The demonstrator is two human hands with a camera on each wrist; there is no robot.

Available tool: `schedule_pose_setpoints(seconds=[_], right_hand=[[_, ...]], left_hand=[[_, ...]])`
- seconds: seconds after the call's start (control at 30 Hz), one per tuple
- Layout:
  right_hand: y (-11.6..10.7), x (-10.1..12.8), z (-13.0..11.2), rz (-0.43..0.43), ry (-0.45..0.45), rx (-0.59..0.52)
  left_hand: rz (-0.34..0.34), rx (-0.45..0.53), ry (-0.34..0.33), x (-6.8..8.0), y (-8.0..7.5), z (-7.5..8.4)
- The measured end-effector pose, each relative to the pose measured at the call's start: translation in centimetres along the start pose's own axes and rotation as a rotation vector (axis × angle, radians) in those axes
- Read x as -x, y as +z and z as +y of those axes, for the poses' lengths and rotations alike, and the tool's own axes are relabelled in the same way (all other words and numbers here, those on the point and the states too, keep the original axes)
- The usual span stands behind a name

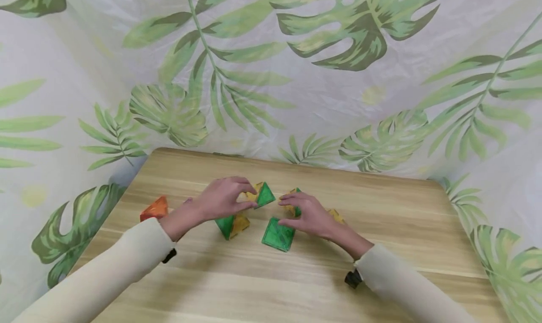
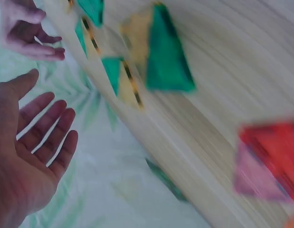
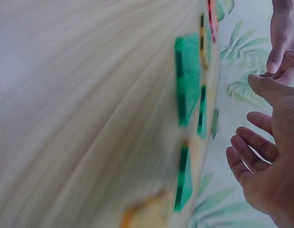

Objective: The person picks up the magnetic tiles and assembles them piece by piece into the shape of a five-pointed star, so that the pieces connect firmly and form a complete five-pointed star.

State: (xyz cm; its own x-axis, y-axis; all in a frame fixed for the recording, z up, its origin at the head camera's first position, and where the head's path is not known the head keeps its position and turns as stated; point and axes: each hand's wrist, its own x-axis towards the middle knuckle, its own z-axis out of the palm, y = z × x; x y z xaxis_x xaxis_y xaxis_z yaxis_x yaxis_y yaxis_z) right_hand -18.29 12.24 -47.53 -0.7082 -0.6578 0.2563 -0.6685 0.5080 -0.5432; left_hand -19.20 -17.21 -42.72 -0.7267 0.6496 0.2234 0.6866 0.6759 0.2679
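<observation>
Green and yellow triangle tiles (image 1: 237,224) lie in the middle of the wooden worktop (image 1: 381,205), between the two hands. The left hand (image 1: 222,198) hovers with loosely spread fingers over a green tile (image 1: 265,194). The right hand (image 1: 309,214), also relaxed and holding nothing, is just above a flat green square tile (image 1: 278,236). An orange tile piece (image 1: 154,209) stands apart at the left edge.
</observation>
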Motion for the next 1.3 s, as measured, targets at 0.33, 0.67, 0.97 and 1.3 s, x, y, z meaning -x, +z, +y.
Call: schedule_pose_setpoints(seconds=[0.33, 0.67, 0.97, 1.3], right_hand=[[3.4, -4.7, -3.4, -0.092, 0.006, -0.067], [7.8, -8.6, -6.7, -0.148, -0.032, -0.052], [11.4, -11.2, -9.0, -0.17, 0.027, -0.055], [14.9, -13.5, -10.8, -0.166, -0.04, 0.013]], left_hand=[[0.008, -0.039, -0.082, 5.5, -3.2, -5.1], [-0.132, 0.066, -0.157, 11.6, -4.6, -10.4], [-0.174, 0.005, -0.109, 14.5, -4.3, -13.3], [-0.224, 0.037, -0.159, 17.4, -3.4, -14.3]])
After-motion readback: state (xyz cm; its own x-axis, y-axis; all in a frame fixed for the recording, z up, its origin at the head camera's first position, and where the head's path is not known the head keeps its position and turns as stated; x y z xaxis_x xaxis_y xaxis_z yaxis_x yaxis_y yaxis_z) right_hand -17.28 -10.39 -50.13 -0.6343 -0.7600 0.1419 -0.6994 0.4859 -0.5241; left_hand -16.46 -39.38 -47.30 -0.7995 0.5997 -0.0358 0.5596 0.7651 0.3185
